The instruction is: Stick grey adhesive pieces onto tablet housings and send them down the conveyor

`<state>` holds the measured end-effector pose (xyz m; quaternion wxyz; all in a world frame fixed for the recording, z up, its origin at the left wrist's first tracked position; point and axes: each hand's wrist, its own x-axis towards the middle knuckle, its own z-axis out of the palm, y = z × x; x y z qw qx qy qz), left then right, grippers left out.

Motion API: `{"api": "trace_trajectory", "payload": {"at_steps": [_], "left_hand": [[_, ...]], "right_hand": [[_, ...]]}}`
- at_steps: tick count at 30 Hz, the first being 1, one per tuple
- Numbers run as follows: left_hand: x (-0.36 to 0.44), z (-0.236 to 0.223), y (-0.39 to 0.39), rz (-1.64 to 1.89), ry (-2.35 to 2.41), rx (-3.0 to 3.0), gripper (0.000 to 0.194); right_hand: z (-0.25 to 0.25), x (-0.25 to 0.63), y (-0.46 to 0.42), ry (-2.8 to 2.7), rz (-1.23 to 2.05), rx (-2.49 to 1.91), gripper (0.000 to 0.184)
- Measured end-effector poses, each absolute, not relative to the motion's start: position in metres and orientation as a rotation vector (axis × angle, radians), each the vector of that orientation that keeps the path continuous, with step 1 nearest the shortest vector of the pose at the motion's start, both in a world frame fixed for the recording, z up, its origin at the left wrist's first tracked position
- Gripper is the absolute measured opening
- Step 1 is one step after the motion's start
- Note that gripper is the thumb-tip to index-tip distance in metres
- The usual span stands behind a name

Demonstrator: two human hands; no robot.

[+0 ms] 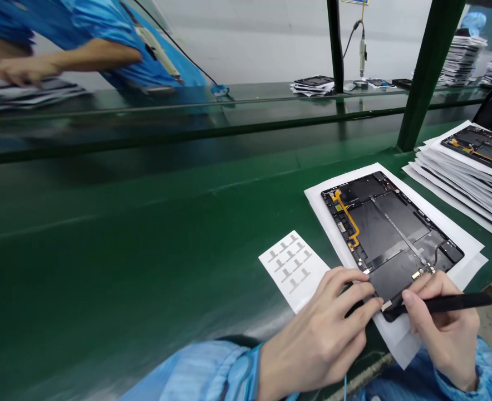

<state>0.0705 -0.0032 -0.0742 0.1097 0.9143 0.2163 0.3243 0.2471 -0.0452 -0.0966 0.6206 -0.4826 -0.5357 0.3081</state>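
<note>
A black tablet housing [396, 228], with an orange flex cable and a grey strip across it, lies open side up on white paper sheets [465, 248]. My left hand [325, 328] rests over its near left corner, fingers apart and fingertips touching the edge. Black tweezers [458, 302] are gripped in my right hand [446, 328]; their tips reach the near edge of the housing, beside a small pale piece [387, 305] close to my left fingertips. To the left of the housing, a white sheet of grey L-shaped stickers [290, 262] is partly under my left hand.
More housings interleaved with paper form a stack [467, 184] at the right, near a green post [432, 72]. Across the green bench [146, 250], a co-worker in blue [104, 33] handles a stack of sheets [29, 94]. An electric screwdriver [362, 55] hangs behind.
</note>
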Motion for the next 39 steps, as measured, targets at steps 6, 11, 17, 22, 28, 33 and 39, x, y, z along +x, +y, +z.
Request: {"api": "trace_trajectory", "payload": {"at_steps": [6, 11, 17, 22, 28, 33, 39], "left_hand": [[0.071, -0.076, -0.002, 0.958, 0.587, 2.694, 0.024], [0.071, -0.076, -0.003, 0.942, 0.618, 2.684, 0.025], [0.071, -0.076, -0.003, 0.940, 0.616, 2.694, 0.024], [0.072, -0.077, -0.002, 0.953, 0.612, 2.708, 0.024], [0.068, -0.081, -0.002, 1.020, 0.545, 2.726, 0.030], [0.064, -0.082, -0.002, 1.014, 0.499, 2.744, 0.030], [0.064, -0.082, -0.002, 0.982, 0.470, 2.759, 0.029]], "right_hand": [[-0.107, 0.249, -0.051, -1.377, 0.598, -1.105, 0.020], [-0.104, 0.249, -0.049, -1.282, 0.650, -1.050, 0.017], [-0.103, 0.247, -0.047, -1.256, 0.702, -1.017, 0.017], [-0.104, 0.248, -0.048, -1.279, 0.701, -1.016, 0.016], [-0.100, 0.267, -0.044, -1.392, 0.784, -1.018, 0.009], [-0.089, 0.283, -0.030, -1.631, 0.842, -0.936, 0.005], [-0.084, 0.281, -0.022, -1.712, 0.835, -0.943, 0.007]]}}
